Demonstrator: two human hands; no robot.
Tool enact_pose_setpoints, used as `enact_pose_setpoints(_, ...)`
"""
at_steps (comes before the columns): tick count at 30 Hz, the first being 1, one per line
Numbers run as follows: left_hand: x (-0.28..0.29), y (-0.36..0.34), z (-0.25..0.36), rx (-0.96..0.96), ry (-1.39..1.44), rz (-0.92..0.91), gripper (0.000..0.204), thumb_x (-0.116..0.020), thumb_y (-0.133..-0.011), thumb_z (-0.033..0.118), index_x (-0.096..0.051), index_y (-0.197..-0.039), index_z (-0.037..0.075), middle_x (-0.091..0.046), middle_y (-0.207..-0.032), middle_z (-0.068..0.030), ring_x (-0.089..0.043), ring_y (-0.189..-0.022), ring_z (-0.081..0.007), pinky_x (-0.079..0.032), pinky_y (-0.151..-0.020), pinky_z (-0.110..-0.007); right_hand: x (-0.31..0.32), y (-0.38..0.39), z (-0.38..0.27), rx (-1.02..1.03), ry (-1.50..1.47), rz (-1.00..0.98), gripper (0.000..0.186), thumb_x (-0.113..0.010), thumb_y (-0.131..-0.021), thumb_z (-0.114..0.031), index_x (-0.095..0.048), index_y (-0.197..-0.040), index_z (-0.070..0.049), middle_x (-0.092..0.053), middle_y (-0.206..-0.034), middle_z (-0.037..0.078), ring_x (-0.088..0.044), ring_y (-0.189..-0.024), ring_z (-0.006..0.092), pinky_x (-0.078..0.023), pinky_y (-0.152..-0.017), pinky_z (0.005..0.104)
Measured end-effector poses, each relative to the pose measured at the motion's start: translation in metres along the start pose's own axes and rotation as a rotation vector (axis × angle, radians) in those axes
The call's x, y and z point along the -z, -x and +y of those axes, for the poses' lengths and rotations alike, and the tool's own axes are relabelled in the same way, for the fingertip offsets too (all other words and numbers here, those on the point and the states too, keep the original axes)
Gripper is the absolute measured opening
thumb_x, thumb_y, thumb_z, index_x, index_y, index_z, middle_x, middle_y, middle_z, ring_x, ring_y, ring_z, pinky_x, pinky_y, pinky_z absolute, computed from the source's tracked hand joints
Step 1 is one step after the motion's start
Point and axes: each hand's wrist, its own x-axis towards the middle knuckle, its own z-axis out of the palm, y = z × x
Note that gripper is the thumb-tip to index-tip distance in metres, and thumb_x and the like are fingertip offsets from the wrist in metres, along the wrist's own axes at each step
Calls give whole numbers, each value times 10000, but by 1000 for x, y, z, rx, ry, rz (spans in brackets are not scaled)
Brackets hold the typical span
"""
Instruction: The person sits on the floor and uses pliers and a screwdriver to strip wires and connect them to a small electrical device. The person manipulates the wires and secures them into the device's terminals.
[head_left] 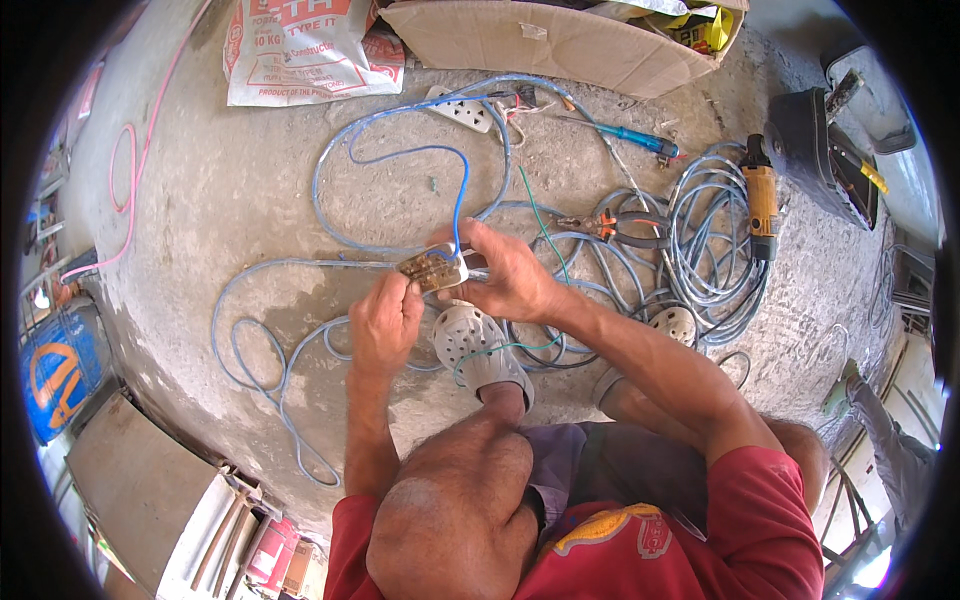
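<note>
At mid-frame, above my left clog, a small white electrical fitting [431, 268] with brownish metal terminals is between my hands. A blue wire [462, 190] runs down onto it. My left hand [388, 320] has its fingers closed on the fitting's lower left end. My right hand [505, 270] grips it from the right, fingers curled round the upper and lower sides, partly hiding it. Just right of my hands, orange-and-black pliers [630, 228] lie among coiled grey-blue cable [700, 300]. A thin green wire [545, 235] trails beside my right hand and across the clog [468, 342].
Above lie a power strip [462, 110], blue screwdriver [635, 138], cardboard box [550, 50] and paper sack [305, 50]. A yellow power tool [760, 200] and black toolbox [820, 160] are right, a blue container [60, 370] left. Another person's grey-clothed leg [880, 450] shows at the right edge.
</note>
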Motion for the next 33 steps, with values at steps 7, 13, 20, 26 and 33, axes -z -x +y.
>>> enact_pose_setpoints(7,10,0,-1,-70,-16,-77,134,-641,-882,83,-558,-803,14,-610,-729,-165,-615,-609,-341,-472,-519,-431,1,0,2,3,-83,-21,579,-823,-740,-56,-545,-1248,-48,-665,-1085,146,-678,-1023,302,-556,-860,402)
enact_pose_setpoints(13,16,-2,2,44,154,-178,114,-625,-883,92,-582,-831,0,-626,-743,-166,-614,-612,-342,-475,-551,-418,2,0,2,17,3,-77,547,-810,-754,-48,-567,-1243,-59,-664,-1116,131,-672,-1049,289,-544,-886,409)
enact_pose_setpoints(20,8,3,-5,114,161,-154,140,-590,-932,112,-588,-854,-4,-620,-733,-187,-614,-610,-346,-456,-543,-426,-2,1,4,87,30,-54,525,-789,-770,-47,-538,-1231,-54,-653,-1069,150,-652,-1026,353,-524,-838,428)
enact_pose_setpoints(26,-6,7,-3,141,94,-7,138,-598,-951,132,-591,-893,7,-629,-765,-176,-635,-632,-343,-476,-558,-430,-3,2,2,17,-2,-29,545,-768,-803,-15,-526,-1290,-57,-631,-1196,131,-645,-1132,283,-564,-953,406)
enact_pose_setpoints(33,-8,2,5,31,43,113,93,-663,-884,34,-596,-943,7,-638,-824,-160,-650,-662,-309,-507,-566,-391,-8,3,4,56,-16,91,518,-737,-781,38,-525,-1245,-48,-645,-1098,143,-671,-1031,309,-562,-852,410)
